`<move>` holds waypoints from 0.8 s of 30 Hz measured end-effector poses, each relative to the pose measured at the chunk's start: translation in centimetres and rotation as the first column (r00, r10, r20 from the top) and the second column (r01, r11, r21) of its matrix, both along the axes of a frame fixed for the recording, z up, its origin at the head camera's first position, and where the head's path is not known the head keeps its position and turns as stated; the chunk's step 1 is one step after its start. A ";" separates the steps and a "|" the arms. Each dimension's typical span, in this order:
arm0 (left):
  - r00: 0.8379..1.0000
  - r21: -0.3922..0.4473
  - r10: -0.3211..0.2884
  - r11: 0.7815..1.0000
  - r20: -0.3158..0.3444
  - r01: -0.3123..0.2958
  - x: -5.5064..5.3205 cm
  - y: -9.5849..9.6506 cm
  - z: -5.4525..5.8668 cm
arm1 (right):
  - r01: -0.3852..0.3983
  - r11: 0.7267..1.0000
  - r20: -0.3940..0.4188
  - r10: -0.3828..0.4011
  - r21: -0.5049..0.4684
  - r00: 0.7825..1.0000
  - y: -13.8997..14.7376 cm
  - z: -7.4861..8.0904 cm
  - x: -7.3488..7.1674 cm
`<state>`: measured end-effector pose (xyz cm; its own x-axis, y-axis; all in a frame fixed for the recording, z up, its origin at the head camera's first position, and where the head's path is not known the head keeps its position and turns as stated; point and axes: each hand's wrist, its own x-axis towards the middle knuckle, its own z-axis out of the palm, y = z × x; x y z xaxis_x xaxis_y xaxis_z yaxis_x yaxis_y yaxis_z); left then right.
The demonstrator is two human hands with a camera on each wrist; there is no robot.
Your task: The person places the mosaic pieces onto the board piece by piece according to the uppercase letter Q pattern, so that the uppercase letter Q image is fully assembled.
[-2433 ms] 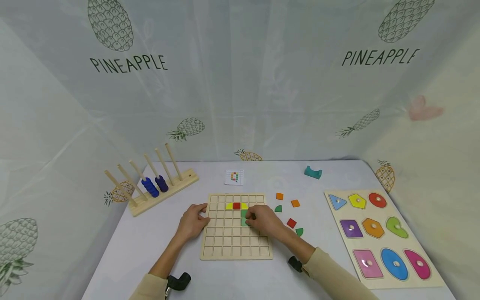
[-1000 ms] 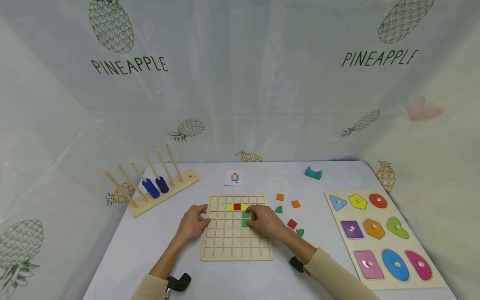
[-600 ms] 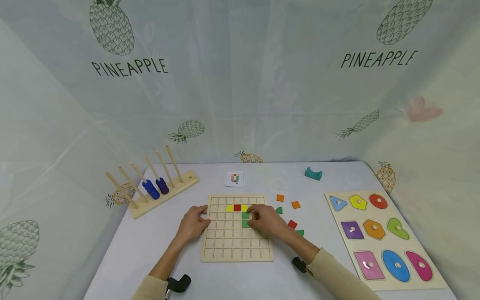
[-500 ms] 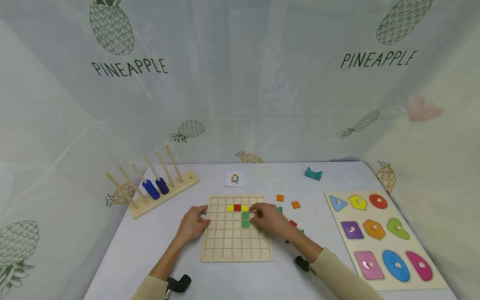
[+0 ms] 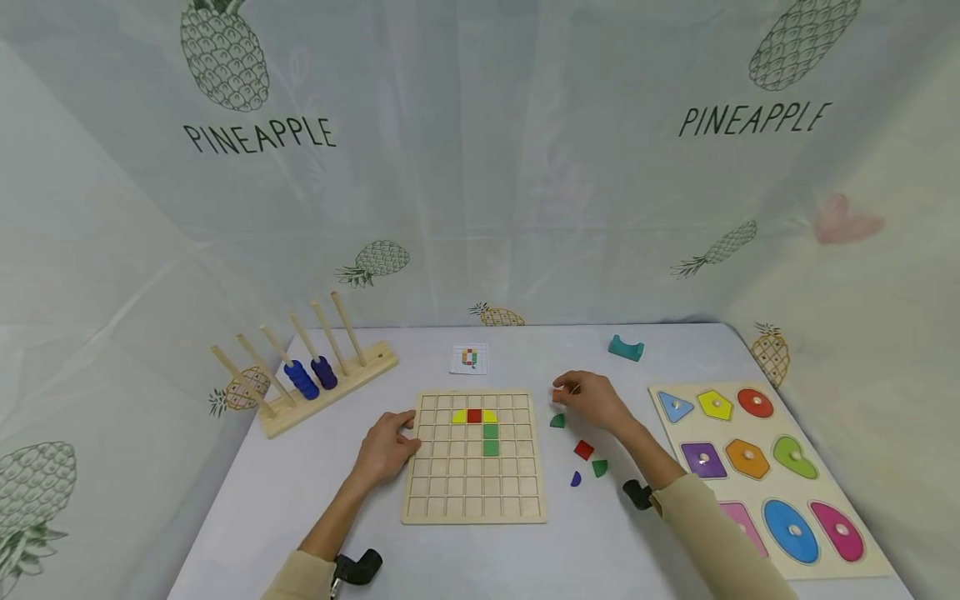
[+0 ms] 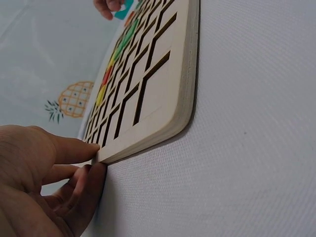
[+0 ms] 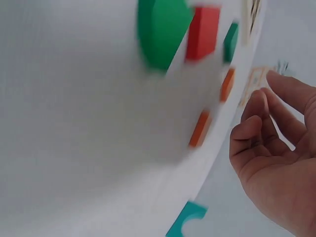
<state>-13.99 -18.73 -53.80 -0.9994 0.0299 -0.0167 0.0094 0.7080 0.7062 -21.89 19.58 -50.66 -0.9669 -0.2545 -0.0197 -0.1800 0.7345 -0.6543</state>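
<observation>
My left hand (image 5: 386, 446) rests its thumb and fingertips along the left edge of a wooden grid board (image 5: 457, 508), spread apart; in the left wrist view the fingertips touch its rim. Set in the grid are a red square (image 5: 474, 416) between two yellow pieces (image 5: 490, 416) and two green squares (image 5: 491, 440) in one column. My right hand (image 5: 600, 402) is bent over an orange square (image 5: 557, 396), fingertips right above it in the head view. In the right wrist view, a gap shows between thumb and fingers, nothing held, and a second orange square (image 7: 200, 129) lies near.
Loose pieces lie right of the board: a red square (image 5: 583, 450), green quarter circles (image 5: 599, 468) and a purple half circle (image 5: 575, 479). A pattern card (image 5: 468, 358), peg stand (image 5: 330, 387), teal arch (image 5: 626, 347) and shape puzzle (image 5: 750, 417) stand around.
My right hand has left the green squares on the board and moved right and back to the orange squares. The purple half circle now shows fully. My left hand stays put.
</observation>
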 end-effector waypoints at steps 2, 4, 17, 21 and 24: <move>1.000 -0.007 0.001 1.000 0.000 -0.001 0.0 0.0 0.0 | 0.005 1.000 0.007 -0.005 0.015 1.000 0.7 -0.3 -0.6; 1.000 -0.013 -0.001 1.000 -0.004 0.001 0.0 0.0 -0.1 | 0.004 1.000 0.017 -0.005 0.024 1.000 1.1 -0.6 -0.9; 1.000 -0.016 -0.006 1.000 -0.007 0.006 -0.1 -0.2 -0.2 | -0.026 0.996 0.010 0.025 0.084 1.000 0.8 -1.3 -1.0; 1.000 -0.007 -0.004 1.000 -0.003 0.004 -0.2 -0.2 -0.2 | -0.013 0.995 0.003 0.013 0.098 1.000 0.7 -1.5 -0.9; 1.000 -0.010 0.000 1.000 -0.005 0.000 -0.2 -0.2 -0.3 | -0.010 0.996 -0.001 0.010 0.092 1.000 0.7 -1.7 -0.9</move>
